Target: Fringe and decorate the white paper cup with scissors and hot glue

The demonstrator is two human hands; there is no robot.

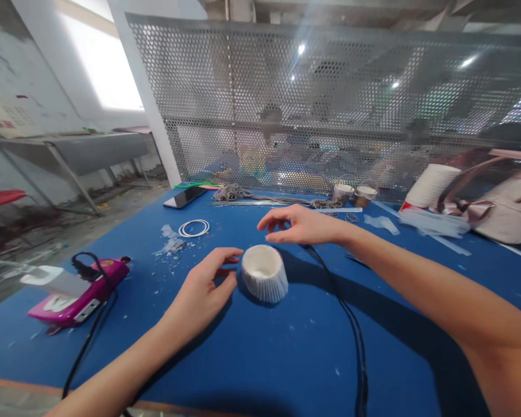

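A white pleated cup-shaped piece (264, 273) stands upright on the blue table (260, 353). My left hand (205, 288) lies just left of it, fingers loosely curled and apart, thumb and forefinger pointing at its rim, holding nothing. My right hand (298, 225) hovers above and behind the cup, fingers bent and spread, empty. Neither hand clearly touches the cup.
A pink tool (83, 291) with a black cord lies at the left. White rings (194, 227), a phone (184, 197), a pile of rubber bands (231, 192), small cups (342, 193), stacked white cups (431, 185) and a bag (506, 200) sit farther back. A black cable (351, 324) crosses the table. People sit behind the perforated screen (330, 104).
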